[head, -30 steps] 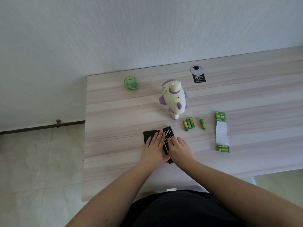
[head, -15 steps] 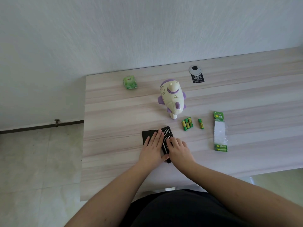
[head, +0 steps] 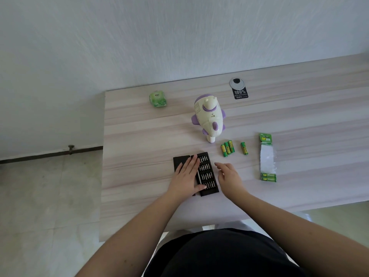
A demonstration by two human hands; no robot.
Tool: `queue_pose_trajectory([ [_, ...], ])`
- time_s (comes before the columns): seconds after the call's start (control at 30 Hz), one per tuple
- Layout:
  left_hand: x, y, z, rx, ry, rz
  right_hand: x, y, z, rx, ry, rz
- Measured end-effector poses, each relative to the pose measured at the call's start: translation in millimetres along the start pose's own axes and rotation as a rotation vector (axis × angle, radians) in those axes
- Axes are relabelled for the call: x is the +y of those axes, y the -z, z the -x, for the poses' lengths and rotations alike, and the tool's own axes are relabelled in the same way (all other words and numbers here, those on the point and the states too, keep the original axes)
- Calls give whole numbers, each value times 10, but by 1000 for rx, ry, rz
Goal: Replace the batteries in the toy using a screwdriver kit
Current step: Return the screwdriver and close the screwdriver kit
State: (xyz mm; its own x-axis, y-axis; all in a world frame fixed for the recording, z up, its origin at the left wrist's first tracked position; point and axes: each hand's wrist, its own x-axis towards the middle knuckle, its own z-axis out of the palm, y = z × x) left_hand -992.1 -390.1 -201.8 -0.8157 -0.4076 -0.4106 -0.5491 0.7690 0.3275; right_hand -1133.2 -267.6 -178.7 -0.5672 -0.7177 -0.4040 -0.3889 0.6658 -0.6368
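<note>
Since a second ago the right hand (head: pixel 229 175) has lifted off the screwdriver kit (head: pixel 206 173) — now beside it, open, empty. Left hand (head: pixel 186 176) lies flat on the case, gripping nothing. Beyond stands the toy (head: pixel 208 116), loose batteries (head: pixel 227 148) near. Bit selection, likely; next needs a pinch.

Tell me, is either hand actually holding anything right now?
Nothing is gripped. The left hand lies flat on the open screwdriver kit, pressing its left side. The right hand hovers open beside the kit, empty.
</note>
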Motion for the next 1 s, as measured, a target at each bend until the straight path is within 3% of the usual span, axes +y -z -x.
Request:
queue_pose_trajectory([
  [0.13, -57, 21, -24, -12, -67, 7, 9, 47, -41, -114, -79, -16],
  [0.27, -105, 34, -5, 75, -109, 60, 23, 14, 3, -145, -111, -59],
  [0.43, -14, -12, 83, 226, 103, 50, -12, 50, -30, -43, -103, -34],
  [0.57, 50, -86, 123, 111, 164, -41, -113, 142, -137, -4, 6, 46],
  [0.7, 44, -39, 125, 101, 158, -59, -208, 168, -222, -4, 134, 121],
  [1.0, -104, -1, 71, 139, 5, -137, -5, 72, 16, 29, -37, 123],
])
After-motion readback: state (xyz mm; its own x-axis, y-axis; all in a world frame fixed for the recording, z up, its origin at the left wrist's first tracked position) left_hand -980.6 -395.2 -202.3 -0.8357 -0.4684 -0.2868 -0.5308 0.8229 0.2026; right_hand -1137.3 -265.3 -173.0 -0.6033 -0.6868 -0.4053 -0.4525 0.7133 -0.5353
